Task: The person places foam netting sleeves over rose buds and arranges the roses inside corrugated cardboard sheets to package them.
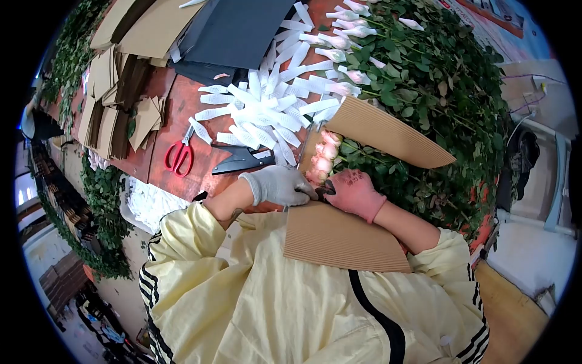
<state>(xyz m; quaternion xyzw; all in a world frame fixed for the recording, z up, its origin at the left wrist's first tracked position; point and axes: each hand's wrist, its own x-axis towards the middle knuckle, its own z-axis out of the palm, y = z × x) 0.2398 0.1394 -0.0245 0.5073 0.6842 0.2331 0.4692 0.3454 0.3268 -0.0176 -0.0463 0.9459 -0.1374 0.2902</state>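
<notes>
Pink roses (324,159) lie with their heads in a row on a sheet of brown corrugated cardboard. One cardboard flap (388,130) rises on the far side, and another flap (339,236) spreads toward my lap. My left hand (280,185), in a grey glove, is closed at the near end of the rose heads. Meeting it fingertip to fingertip is my right hand (354,193), in a pink glove with a dark patch at the fingertips. Its fingers are bent beside the lowest rose. Whatever the two hands pinch is hidden between the fingers.
White foam net sleeves (260,106) are heaped beyond my hands. Red-handled scissors (180,155) and a black stapler-like tool (242,159) lie left. Cardboard pieces (145,121) and dark sheets (230,33) are stacked at far left. Leafy rose stems (418,79), some with sleeved heads, cover the right.
</notes>
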